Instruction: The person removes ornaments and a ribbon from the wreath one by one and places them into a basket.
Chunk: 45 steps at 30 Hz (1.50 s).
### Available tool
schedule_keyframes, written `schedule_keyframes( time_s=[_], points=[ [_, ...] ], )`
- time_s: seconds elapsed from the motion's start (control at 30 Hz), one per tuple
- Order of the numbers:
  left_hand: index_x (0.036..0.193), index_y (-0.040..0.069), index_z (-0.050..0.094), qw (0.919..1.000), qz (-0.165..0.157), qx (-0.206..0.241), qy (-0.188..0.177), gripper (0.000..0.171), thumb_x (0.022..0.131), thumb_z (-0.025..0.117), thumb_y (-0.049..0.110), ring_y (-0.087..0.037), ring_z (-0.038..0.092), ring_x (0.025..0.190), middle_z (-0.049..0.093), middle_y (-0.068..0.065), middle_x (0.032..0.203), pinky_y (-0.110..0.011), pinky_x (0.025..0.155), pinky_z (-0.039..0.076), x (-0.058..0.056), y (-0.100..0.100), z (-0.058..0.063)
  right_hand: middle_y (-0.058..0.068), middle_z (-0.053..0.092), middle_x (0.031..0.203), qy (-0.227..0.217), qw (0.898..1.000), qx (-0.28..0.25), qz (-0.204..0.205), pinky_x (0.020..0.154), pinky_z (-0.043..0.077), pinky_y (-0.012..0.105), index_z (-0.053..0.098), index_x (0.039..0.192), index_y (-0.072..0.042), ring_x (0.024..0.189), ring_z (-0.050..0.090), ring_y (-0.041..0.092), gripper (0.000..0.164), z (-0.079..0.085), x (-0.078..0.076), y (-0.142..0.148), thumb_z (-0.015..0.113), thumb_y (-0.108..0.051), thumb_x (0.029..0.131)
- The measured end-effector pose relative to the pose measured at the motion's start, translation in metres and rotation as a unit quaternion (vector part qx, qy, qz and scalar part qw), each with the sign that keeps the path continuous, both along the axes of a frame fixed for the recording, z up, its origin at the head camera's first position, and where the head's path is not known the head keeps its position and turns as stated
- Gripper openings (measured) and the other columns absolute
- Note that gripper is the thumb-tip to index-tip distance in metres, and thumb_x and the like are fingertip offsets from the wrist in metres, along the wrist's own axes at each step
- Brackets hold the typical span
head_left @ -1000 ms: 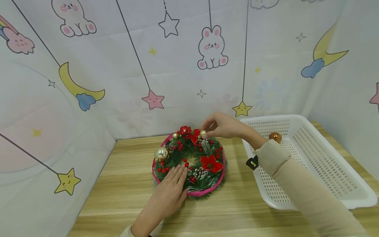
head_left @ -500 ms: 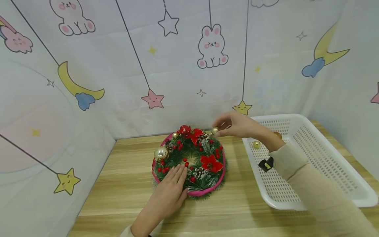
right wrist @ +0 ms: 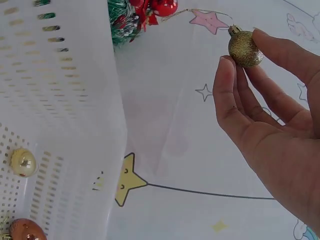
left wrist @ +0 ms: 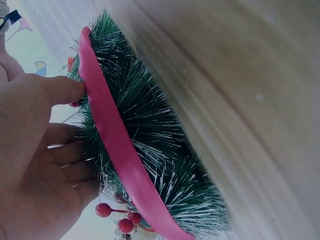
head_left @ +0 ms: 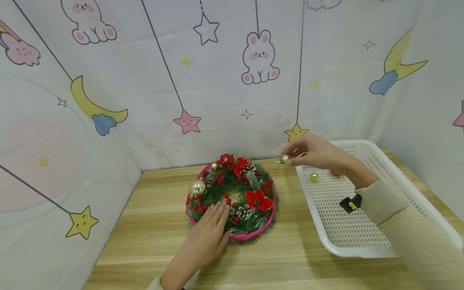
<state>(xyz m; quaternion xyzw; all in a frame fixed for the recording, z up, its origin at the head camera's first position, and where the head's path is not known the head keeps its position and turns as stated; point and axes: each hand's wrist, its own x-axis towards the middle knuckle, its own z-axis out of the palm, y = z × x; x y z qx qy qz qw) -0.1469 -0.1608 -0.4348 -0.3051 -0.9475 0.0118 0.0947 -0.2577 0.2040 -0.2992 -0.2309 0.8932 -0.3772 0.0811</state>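
A green Christmas wreath (head_left: pixel 237 227) with a pink band lies on the wooden table, set with red flowers, berries, pinecones and baubles. My left hand (head_left: pixel 208 229) rests on its near left side with the fingers extended; in the left wrist view the thumb touches the pink band (left wrist: pixel 112 135). Between the thumb and fingertips of my right hand (head_left: pixel 319 153) is a small glittery gold Christmas bauble (right wrist: pixel 245 49) with a thin gold loop. That hand is raised right of the wreath, by the left rim of the white basket.
A white plastic basket (head_left: pixel 320 229) stands on the right of the table (head_left: pixel 152 225). In it are a small shiny gold bauble (head_left: pixel 314 177) and a copper-coloured bauble (right wrist: pixel 27 230). A printed cloth (head_left: pixel 217 88) hangs behind the table.
My right hand has moved right, from the wreath's top right to beside the basket, carrying the gold bauble away. The left hand and wreath have stayed in place.
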Motion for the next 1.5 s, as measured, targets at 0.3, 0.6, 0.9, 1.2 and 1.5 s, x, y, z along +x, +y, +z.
schedule_keyframes(
  time_s=[0.3, 0.6, 0.9, 1.2, 1.5],
  points=[
    [0.156, -0.001, 0.047, 1.0000, -0.002, 0.003, 0.000, 0.065, 0.106, 0.062, 0.037, -0.033, 0.045, 0.154, 0.047, -0.018, 0.163, -0.049, 0.128, 0.038, -0.001, 0.000, 0.000, 0.011, 0.074, 0.130, 0.003, 1.000, 0.008, -0.020, 0.098, 0.061, 0.040, 0.073, 0.128, -0.009, 0.119, 0.072, 0.028, 0.035, -0.009, 0.000, 0.031, 0.078, -0.024, 0.097],
    [0.157, -0.001, 0.047, 1.0000, 0.000, 0.003, -0.008, 0.065, 0.106, 0.062, 0.037, -0.033, 0.044, 0.155, 0.047, -0.018, 0.164, -0.048, 0.129, 0.037, -0.002, 0.000, 0.002, 0.012, 0.075, 0.128, -0.003, 0.998, 0.034, -0.053, 0.089, 0.059, 0.028, 0.073, 0.128, -0.007, 0.116, 0.072, 0.026, 0.037, -0.023, -0.006, 0.056, 0.078, -0.026, 0.097],
    [0.156, -0.001, 0.047, 1.0000, -0.002, 0.001, -0.005, 0.066, 0.105, 0.063, 0.036, -0.033, 0.045, 0.154, 0.047, -0.018, 0.163, -0.048, 0.128, 0.038, -0.001, 0.000, 0.002, 0.019, 0.073, 0.126, -0.017, 0.995, 0.045, -0.085, 0.077, 0.060, 0.025, 0.070, 0.129, -0.001, 0.108, 0.070, 0.025, 0.041, -0.038, -0.015, 0.075, 0.079, -0.025, 0.096],
    [0.156, -0.002, 0.048, 1.0000, -0.003, 0.005, -0.004, 0.066, 0.105, 0.063, 0.037, -0.033, 0.045, 0.154, 0.047, -0.018, 0.163, -0.048, 0.128, 0.039, 0.000, -0.001, 0.001, 0.020, 0.073, 0.122, -0.041, 0.991, 0.051, -0.113, 0.070, 0.061, 0.028, 0.070, 0.127, 0.001, 0.099, 0.068, 0.023, 0.040, -0.051, -0.025, 0.087, 0.077, -0.025, 0.097],
    [0.157, -0.002, 0.046, 0.9999, -0.001, 0.009, -0.014, 0.066, 0.106, 0.062, 0.037, -0.034, 0.044, 0.154, 0.046, -0.019, 0.164, -0.048, 0.129, 0.038, 0.000, -0.001, 0.000, 0.024, 0.072, 0.125, -0.062, 0.988, 0.052, -0.130, 0.076, 0.063, 0.036, 0.069, 0.128, 0.003, 0.100, 0.070, 0.030, 0.041, -0.067, -0.034, 0.096, 0.075, -0.025, 0.098]
  ],
)
